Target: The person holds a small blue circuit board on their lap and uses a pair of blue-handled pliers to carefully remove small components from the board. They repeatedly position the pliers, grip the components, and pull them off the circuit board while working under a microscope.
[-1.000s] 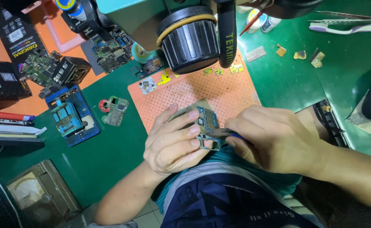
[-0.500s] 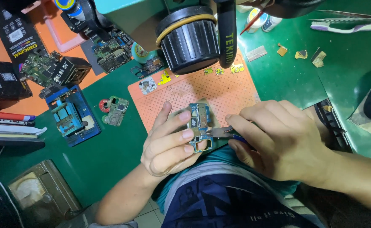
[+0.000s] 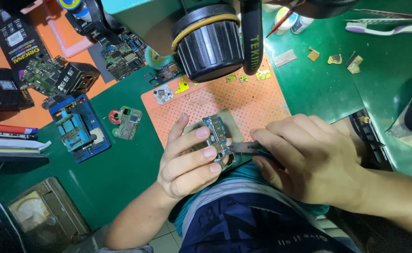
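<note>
My left hand point(image 3: 189, 157) grips a small blue-green phone circuit board point(image 3: 219, 137) at the near edge of an orange perforated mat point(image 3: 243, 100). The board stands tilted, pinched between my thumb and fingers. My right hand point(image 3: 304, 157) holds metal tweezers point(image 3: 244, 148) whose tips touch the lower part of the board. Both hands rest just above my lap, below a black microscope lens point(image 3: 210, 42).
A blue board holder point(image 3: 77, 131) and a loose circuit board point(image 3: 128, 122) lie left on the green mat. More boards and black boxes point(image 3: 9, 70) sit far left. Small gold parts point(image 3: 335, 58), a toothbrush point(image 3: 384, 29) and bottles point(image 3: 292, 18) lie far right. A meter point(image 3: 34, 213) sits near left.
The circuit board has been turned and raised more upright in my left hand. My right hand shifted slightly, bringing the tweezer tips onto the board's lower end.
</note>
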